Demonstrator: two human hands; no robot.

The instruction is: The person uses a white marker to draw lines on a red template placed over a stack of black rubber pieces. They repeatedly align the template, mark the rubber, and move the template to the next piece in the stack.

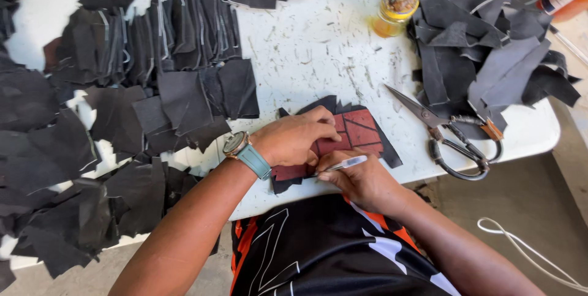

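My left hand (293,138) presses flat on a dark red pattern template (358,132) that lies on a piece of black leather (387,149) near the table's front edge. A watch with a teal strap is on that wrist. My right hand (358,179) holds a silver pen (343,164) with its tip at the template's lower edge, just below my left fingers.
Large scissors (450,134) lie right of the template. A small jar of yellow liquid (395,8) stands at the back. Piles of cut black leather pieces (177,45) cover the left side, with more (490,33) at the right. The white table (312,57) is scratched. A white cord (527,253) lies on the floor.
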